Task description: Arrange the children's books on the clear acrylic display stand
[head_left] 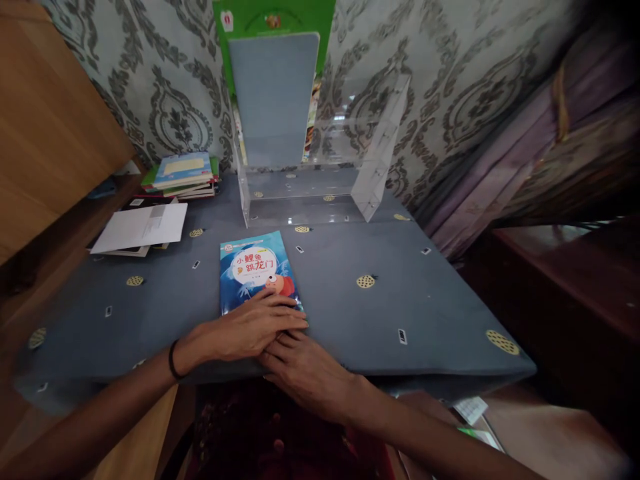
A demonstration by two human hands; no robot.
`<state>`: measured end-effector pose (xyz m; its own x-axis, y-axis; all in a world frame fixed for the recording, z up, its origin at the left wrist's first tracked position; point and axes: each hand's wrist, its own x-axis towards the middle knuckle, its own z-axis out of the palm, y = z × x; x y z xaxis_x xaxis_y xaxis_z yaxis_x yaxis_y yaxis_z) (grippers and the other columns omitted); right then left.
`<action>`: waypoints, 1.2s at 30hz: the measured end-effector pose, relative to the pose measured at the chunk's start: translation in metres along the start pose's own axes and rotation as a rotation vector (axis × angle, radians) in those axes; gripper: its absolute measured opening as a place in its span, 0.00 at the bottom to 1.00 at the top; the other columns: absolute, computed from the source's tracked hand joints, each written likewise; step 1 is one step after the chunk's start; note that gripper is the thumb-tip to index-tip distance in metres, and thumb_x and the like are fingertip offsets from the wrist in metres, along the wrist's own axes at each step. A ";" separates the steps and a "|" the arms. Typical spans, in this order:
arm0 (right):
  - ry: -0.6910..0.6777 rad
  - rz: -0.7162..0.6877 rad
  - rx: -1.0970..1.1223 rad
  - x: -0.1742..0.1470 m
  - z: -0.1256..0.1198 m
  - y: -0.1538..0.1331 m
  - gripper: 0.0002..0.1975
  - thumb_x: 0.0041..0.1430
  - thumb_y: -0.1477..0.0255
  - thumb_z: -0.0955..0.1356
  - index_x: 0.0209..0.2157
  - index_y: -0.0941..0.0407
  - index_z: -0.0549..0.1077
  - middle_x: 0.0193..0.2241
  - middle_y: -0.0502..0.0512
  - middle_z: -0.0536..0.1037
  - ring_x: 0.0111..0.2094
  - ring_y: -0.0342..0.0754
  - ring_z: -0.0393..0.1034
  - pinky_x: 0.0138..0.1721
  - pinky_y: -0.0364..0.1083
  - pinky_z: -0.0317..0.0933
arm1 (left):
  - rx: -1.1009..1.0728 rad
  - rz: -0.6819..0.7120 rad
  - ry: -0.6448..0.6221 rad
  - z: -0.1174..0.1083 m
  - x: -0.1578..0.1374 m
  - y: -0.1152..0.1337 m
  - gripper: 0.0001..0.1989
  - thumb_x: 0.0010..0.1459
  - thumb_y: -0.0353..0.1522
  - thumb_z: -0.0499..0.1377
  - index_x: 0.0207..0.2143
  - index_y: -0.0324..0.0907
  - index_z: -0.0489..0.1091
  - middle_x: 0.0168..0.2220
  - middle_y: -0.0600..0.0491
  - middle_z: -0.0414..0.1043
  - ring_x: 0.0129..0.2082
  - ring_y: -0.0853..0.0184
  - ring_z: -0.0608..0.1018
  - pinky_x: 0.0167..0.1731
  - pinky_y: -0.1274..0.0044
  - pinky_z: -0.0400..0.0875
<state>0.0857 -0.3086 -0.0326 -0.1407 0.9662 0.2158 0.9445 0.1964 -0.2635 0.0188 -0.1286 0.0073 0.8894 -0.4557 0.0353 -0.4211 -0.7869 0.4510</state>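
Note:
A blue picture book [240,280] with a white title oval and a red fish on its cover lies closed near the table's front edge. My left hand [250,323] rests flat over the book's lower part, fingers stretched to the right. Below it, my right hand [305,370] lies at the table edge, its fingertips partly tucked under my left hand. Its fingers are extended, and neither hand grips anything. The book's lower edge is hidden by my hands.
A clear acrylic rack [370,160] stands at the back, holding a green-edged book with a grey-blue panel [275,93]. At the back left is a stack of books [183,173], with white-covered books [143,227] in front. A wooden cabinet [55,120] borders the left.

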 end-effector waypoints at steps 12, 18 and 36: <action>0.477 0.035 0.293 -0.048 -0.007 -0.007 0.10 0.65 0.78 0.64 0.46 0.58 0.75 0.40 0.58 0.82 0.47 0.48 0.74 0.50 0.52 0.68 | 0.316 -0.249 0.202 0.009 -0.002 0.016 0.23 0.67 0.43 0.54 0.59 0.40 0.65 0.59 0.41 0.69 0.59 0.52 0.71 0.56 0.58 0.70; 0.608 0.108 0.342 -0.071 0.002 -0.015 0.07 0.65 0.79 0.66 0.41 0.58 0.75 0.35 0.56 0.83 0.43 0.48 0.76 0.46 0.50 0.68 | 0.620 -0.238 0.248 0.028 -0.003 0.025 0.18 0.70 0.38 0.52 0.56 0.38 0.67 0.55 0.40 0.73 0.53 0.53 0.76 0.50 0.62 0.74; 0.700 0.118 0.312 -0.074 0.009 -0.015 0.11 0.68 0.76 0.63 0.36 0.59 0.76 0.33 0.57 0.81 0.41 0.48 0.74 0.45 0.49 0.69 | 0.444 -0.319 0.457 0.032 -0.010 0.031 0.18 0.71 0.38 0.48 0.54 0.41 0.71 0.47 0.45 0.80 0.43 0.60 0.83 0.42 0.70 0.79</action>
<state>0.0791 -0.3818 -0.0535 0.2743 0.6738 0.6861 0.7994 0.2367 -0.5521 -0.0087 -0.1619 -0.0077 0.9260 -0.0316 0.3761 -0.0740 -0.9923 0.0988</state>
